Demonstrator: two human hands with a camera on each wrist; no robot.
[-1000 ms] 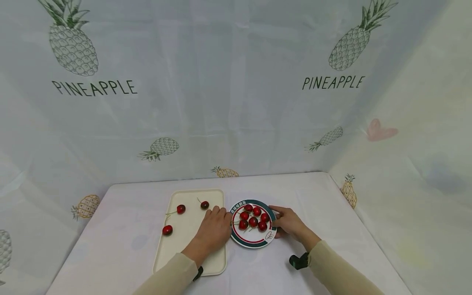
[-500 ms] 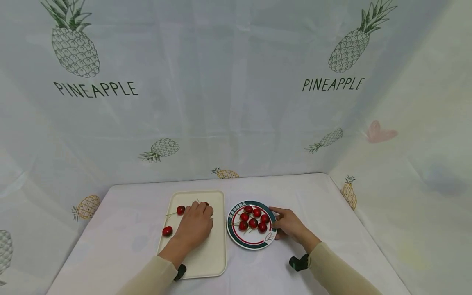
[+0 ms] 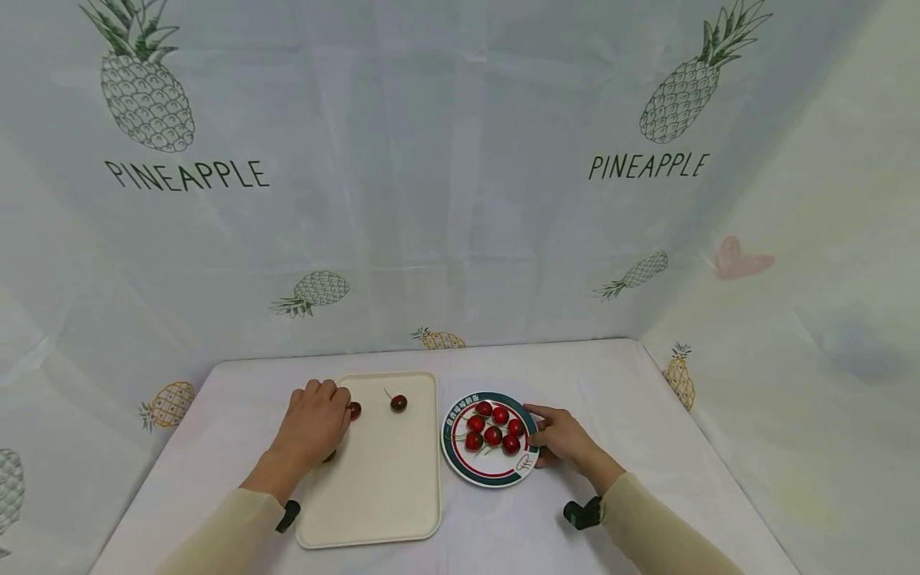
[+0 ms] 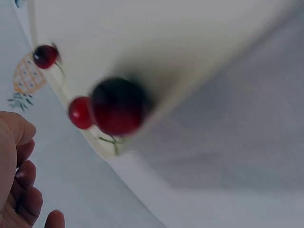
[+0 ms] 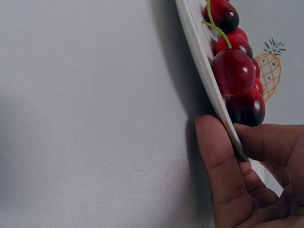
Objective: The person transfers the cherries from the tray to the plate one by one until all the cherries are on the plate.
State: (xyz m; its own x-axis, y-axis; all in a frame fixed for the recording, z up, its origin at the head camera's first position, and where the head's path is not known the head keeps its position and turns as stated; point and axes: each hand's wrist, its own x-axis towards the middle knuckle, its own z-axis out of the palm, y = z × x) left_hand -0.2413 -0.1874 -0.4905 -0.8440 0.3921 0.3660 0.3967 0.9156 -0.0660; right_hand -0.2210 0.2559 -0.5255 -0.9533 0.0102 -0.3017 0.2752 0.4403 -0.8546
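My left hand [image 3: 312, 423] is over the left edge of the cream tray [image 3: 388, 495], beside a cherry [image 3: 355, 410] it partly covers. In the left wrist view that hand [image 4: 16, 173] has loosely bent fingers with nothing between them. Close to that camera looms a dark red cherry [image 4: 118, 107], with two smaller ones behind it. Another cherry [image 3: 398, 403] lies at the tray's far side. My right hand [image 3: 568, 439] pinches the rim of a round plate [image 3: 492, 479] with a green border; the thumb [image 5: 216, 156] shows along one face. Several stemmed cherries [image 5: 233, 71] rest on the plate.
A white cloth [image 3: 525, 535] covers the table under the tray and plate. Behind stands a pale curtain [image 3: 460, 200] printed with pineapples. Black straps [image 3: 584, 513] sit at both wrists.
My left hand has moved left from beside the plate, across the tray, to its left edge, uncovering the cherry at the far side. The right hand stays on the plate, which has barely shifted.
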